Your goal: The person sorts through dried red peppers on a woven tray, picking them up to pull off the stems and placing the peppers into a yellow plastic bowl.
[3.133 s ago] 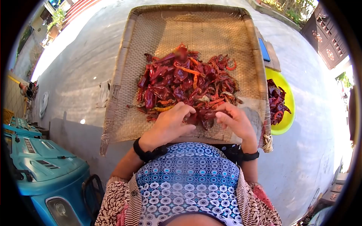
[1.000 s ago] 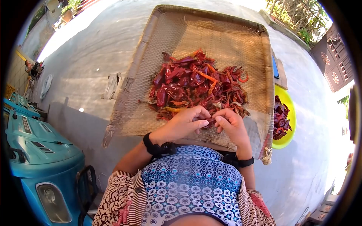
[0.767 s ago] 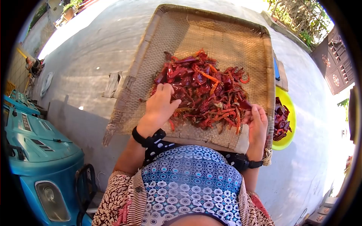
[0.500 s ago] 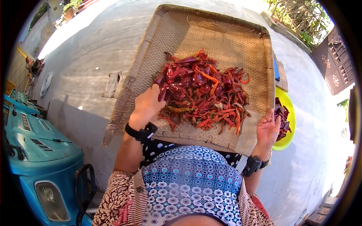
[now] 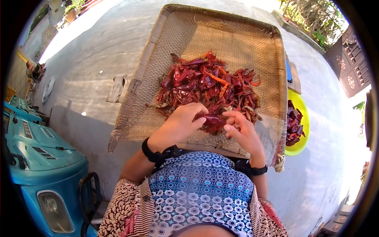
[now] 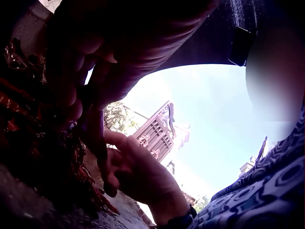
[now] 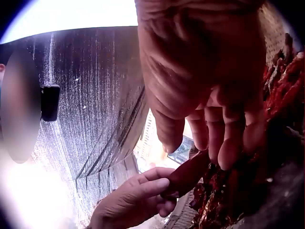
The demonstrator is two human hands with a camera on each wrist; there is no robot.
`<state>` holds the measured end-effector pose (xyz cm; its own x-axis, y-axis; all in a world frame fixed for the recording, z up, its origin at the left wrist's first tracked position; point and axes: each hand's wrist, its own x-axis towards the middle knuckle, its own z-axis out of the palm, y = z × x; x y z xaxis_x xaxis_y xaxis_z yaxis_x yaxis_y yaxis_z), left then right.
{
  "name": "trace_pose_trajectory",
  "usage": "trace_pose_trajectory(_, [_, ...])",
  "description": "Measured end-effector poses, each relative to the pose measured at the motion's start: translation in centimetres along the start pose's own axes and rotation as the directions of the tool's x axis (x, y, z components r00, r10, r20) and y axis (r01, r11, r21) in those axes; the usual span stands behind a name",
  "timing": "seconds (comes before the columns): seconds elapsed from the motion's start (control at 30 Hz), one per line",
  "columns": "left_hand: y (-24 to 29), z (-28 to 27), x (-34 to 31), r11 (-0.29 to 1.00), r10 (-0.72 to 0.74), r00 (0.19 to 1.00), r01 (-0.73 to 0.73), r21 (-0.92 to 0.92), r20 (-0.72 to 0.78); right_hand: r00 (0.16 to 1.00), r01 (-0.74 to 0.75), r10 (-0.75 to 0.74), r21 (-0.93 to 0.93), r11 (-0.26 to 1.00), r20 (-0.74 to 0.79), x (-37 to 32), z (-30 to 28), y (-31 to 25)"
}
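In the head view, a dark red dried chili pepper (image 5: 213,119) lies between both hands, over the front of a chili heap (image 5: 205,81). My left hand (image 5: 182,121) pinches one end between thumb and fingers, which the right wrist view also shows. Beside the other end is my right hand (image 5: 246,132), thumb held away from its fingers; in the right wrist view those fingers (image 7: 231,148) reach down at the pepper's end. Glossy red pods and thinner orange, shrivelled ones make up the heap on a woven tray (image 5: 225,33).
Right of the tray, a yellow basin (image 5: 307,128) contains more dark red chilies (image 5: 294,126). A blue flat object (image 5: 288,71) lies on a board near the tray's right edge. A teal vehicle (image 5: 47,158) stands at the left, beside a black metal frame (image 5: 92,197).
Half a second ago my left hand was at the heap's left side and my right hand by the yellow basin. Both have come together at the front, a chili pepper now in the left.
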<state>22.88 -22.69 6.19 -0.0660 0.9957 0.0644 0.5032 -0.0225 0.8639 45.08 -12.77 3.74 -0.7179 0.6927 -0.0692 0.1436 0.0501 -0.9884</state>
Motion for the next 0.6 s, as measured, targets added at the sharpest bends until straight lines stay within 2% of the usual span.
trace_pose_trajectory(0.07, [0.0,0.5,0.3,0.998,-0.029,0.997,0.033,-0.055,0.064,0.996,-0.086,0.086,-0.109,0.99,-0.01,0.0,0.2,0.0])
trace_pose_trajectory(0.1, [-0.1,0.6,0.4,0.995,-0.044,0.994,0.052,-0.081,0.097,0.995,-0.08,0.079,-0.028,0.996,-0.061,0.1,0.2,0.5])
trace_pose_trajectory(0.2, [-0.1,0.4,0.4,0.912,-0.196,0.958,0.257,-0.319,0.21,0.995,-0.096,0.096,0.092,0.991,0.0,-0.3,-0.4,0.8])
trace_pose_trajectory(0.3, [-1.2,0.4,0.6,0.788,-0.156,0.952,0.28,-0.548,0.262,0.976,-0.169,0.168,-0.005,0.986,0.137,-0.6,-0.6,0.3])
trace_pose_trajectory(0.4, [-1.9,0.5,0.9,0.824,-0.137,0.968,0.229,-0.518,0.211,0.985,-0.136,0.129,0.052,0.989,0.118,-0.4,-0.4,1.5])
trace_pose_trajectory(0.5, [-1.7,0.5,0.9,0.876,-0.189,0.969,0.24,-0.418,0.16,0.999,-0.044,0.04,0.164,0.985,0.025,-0.6,0.1,0.7])
trace_pose_trajectory(0.6, [-1.8,1.0,0.9,0.847,-0.189,0.952,0.283,-0.45,0.243,0.995,-0.098,0.092,0.161,0.982,0.044,-0.2,-0.2,1.1])
